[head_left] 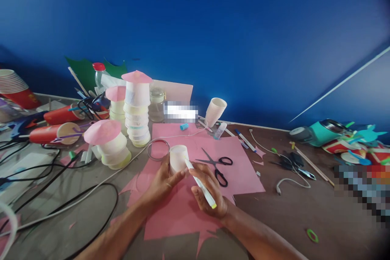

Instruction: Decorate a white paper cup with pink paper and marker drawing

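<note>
While the left hand (165, 178) grips a paper cup (177, 159), the right hand (215, 189) pinches a marker (201, 184) at its wall, seemingly colouring; further strokes would need steadiness.

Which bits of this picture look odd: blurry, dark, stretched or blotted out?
In the head view, the blue wall is unevenly lit, darkest at the upper right corner; in the head view, square blocks hide patches beyond the pink sheet and at right; in that view, the held white cup and marker look slightly soft, and the stacked cups far left seem stretched.
</note>
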A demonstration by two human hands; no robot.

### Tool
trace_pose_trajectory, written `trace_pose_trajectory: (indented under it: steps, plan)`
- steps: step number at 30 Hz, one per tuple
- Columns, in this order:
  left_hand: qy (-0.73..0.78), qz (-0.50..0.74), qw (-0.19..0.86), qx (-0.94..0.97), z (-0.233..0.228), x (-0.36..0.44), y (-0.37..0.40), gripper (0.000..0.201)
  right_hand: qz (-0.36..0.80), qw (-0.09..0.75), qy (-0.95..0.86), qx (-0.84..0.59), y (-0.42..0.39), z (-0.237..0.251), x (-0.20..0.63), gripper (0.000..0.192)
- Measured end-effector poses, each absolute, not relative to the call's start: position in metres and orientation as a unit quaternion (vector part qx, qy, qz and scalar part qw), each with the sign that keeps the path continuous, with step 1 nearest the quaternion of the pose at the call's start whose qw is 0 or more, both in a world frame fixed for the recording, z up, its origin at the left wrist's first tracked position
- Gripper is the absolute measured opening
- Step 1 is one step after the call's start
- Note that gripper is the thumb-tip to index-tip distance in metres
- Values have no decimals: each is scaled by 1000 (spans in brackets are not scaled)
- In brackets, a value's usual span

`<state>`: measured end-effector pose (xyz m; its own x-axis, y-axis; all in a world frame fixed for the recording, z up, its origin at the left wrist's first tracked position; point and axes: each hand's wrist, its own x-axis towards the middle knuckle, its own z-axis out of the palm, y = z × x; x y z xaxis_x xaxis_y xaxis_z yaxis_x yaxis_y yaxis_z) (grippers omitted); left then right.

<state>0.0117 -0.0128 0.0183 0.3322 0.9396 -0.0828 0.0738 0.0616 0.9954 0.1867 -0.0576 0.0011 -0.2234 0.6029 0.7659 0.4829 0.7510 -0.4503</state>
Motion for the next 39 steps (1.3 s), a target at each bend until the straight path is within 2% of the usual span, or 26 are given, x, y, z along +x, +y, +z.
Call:
trace_pose_trajectory:
  steps: [5,16,25,39]
  plan:
    - [434,371,583,579,16,11,-11,53,37,515,-781,-351,-57,1,187,43]
    - [424,373,575,593,11,10,-12,54,38,508,-783,-356,-58,2,188,49]
    - [443,344,550,619,12,7,-11,45,34,512,-783,-352,-57,5,187,45]
    - [434,348,556,617,12,8,-11,45,48,515,-777,-359,-58,6,187,42]
